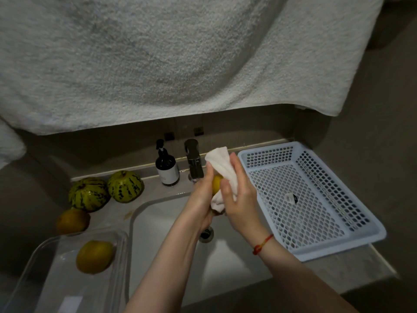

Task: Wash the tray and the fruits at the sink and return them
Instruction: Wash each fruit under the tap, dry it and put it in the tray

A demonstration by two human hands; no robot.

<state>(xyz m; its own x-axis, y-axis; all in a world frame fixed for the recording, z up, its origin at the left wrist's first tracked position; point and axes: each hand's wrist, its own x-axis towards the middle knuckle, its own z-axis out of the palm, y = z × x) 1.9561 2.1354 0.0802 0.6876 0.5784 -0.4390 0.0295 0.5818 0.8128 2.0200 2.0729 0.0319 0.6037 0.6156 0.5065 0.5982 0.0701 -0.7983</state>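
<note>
1. Head view: the left hand [206, 188] curls round a small yellow fruit [216, 182] above the sink [158, 222], and the right hand [237, 195] grips a white cloth [222, 168] wrapped against that fruit. Both hands are closed on what they hold.
2. The fruit looks firm, round and light, probably wet and so slippery. I judge a cupped palm underneath with the fingers round its sides safer than a fingertip pinch.
3. The cloth is soft and limp. It bunches under the fingers, and its free end stands up past the hands toward the tap [194, 161].
4. Just right of the grip, a pale blue perforated basket [361, 236] sits on the counter, stiff and light, best lifted by its rim.
5. Down and left of the grip, a clear tray [121, 251] holds one orange fruit [94, 256]. The tray looks rigid and likely slick when wet.
6. Farther left on the counter lie another orange fruit [72, 221] and two striped green melons [106, 190], heavier, needing a whole-hand hold.
7. A dark pump bottle [167, 168] stands just left of the tap.
</note>
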